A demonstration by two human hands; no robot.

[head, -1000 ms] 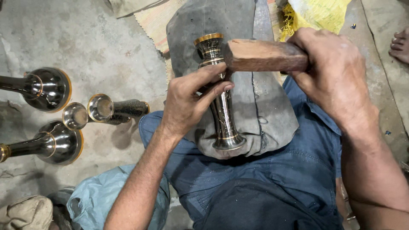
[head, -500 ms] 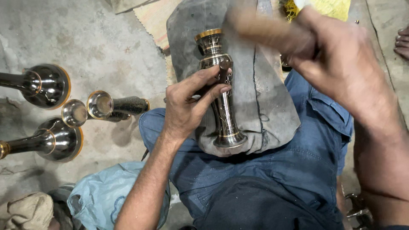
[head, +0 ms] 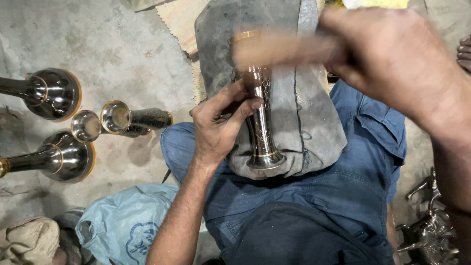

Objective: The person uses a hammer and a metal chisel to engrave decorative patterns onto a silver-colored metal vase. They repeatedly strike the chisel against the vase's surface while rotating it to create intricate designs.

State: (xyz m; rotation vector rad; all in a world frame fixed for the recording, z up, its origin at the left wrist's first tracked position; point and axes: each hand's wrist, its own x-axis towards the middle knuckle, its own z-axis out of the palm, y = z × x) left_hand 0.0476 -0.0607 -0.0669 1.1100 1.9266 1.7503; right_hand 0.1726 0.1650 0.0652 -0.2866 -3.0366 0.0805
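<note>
Concrete floor [head: 122,44] with items lying directly on it.
Two large bell-shaped metal pieces [head: 56,93] [head: 64,157] and two smaller brass-rimmed cups [head: 117,118] [head: 86,126] lie on their sides at left; a pale blue plastic bag [head: 122,221] and a beige cloth [head: 29,240] sit nearer; a woven mat [head: 179,19] lies beyond.

Single head-worn view, steeply downward and close over the lap [head: 304,206] and concrete floor [head: 122,54].
</note>
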